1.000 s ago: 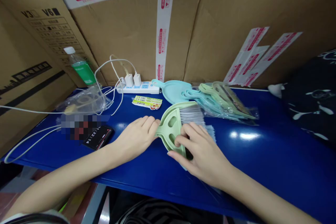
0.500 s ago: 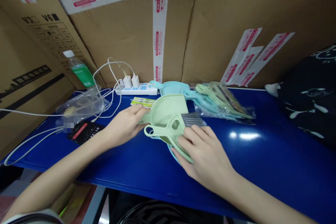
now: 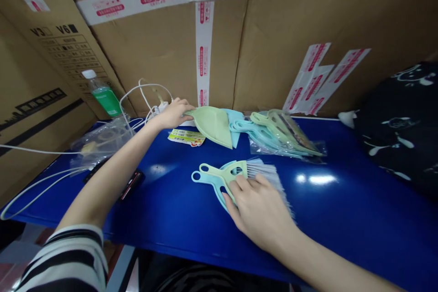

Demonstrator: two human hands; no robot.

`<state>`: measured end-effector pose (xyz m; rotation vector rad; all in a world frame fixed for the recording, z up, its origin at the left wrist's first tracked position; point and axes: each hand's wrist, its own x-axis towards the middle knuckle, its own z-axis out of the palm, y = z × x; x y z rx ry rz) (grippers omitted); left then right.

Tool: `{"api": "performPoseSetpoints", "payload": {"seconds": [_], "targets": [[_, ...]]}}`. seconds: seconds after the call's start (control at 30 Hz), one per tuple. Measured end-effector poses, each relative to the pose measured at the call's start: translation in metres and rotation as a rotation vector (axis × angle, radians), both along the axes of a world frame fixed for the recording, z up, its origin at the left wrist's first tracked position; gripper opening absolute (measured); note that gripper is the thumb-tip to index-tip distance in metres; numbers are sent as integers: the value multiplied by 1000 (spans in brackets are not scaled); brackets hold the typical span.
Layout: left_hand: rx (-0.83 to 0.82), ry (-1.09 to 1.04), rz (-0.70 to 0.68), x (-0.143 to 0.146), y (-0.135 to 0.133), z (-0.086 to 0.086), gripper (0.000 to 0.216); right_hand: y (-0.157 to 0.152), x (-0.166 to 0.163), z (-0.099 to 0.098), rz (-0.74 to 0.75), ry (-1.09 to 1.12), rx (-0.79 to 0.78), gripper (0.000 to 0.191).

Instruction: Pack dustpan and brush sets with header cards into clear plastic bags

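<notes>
My left hand (image 3: 175, 113) pinches the handle of a green dustpan (image 3: 212, 124) at the back of the table, over a light-blue dustpan (image 3: 235, 139) that shows at its right edge. Closer to me, my right hand (image 3: 259, 200) is closed on a green hand brush (image 3: 224, 174), fingers over its head. The brush lies on top of a blue hand brush (image 3: 209, 179), and their ring-ended handles point left. Grey bristles (image 3: 270, 174) stick out to the right. How firmly the right fingers also touch the blue brush is hidden.
Bagged blue and green brush sets (image 3: 284, 134) lie at the back right. A yellow label card (image 3: 186, 137), a dark phone (image 3: 132, 185), a power strip (image 3: 164, 107) with white cables and a bottle (image 3: 104, 96) are on the left. Cardboard boxes (image 3: 164, 50) wall the back.
My left hand has carried the green dustpan up and back, away from the brushes, onto the blue dustpan. The green brush now lies lower, over the blue brush, under my right hand.
</notes>
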<state>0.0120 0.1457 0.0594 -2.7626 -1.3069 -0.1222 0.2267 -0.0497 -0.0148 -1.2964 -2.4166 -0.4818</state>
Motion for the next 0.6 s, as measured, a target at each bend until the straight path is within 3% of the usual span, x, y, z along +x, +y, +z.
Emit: {"api": "performPoseSetpoints", "payload": {"seconds": [0.17, 0.3, 0.43, 0.6], "targets": [[-16, 25, -34, 30, 22, -9, 33, 5, 1, -1, 9, 43, -103, 15], [-12, 46, -9, 44, 30, -21, 36, 20, 16, 11, -16, 87, 28, 17], [29, 40, 34, 50, 26, -29, 42, 45, 49, 26, -237, 9, 201, 27], [143, -32, 58, 71, 2, -23, 46, 64, 78, 36, -640, -100, 9, 26]]}}
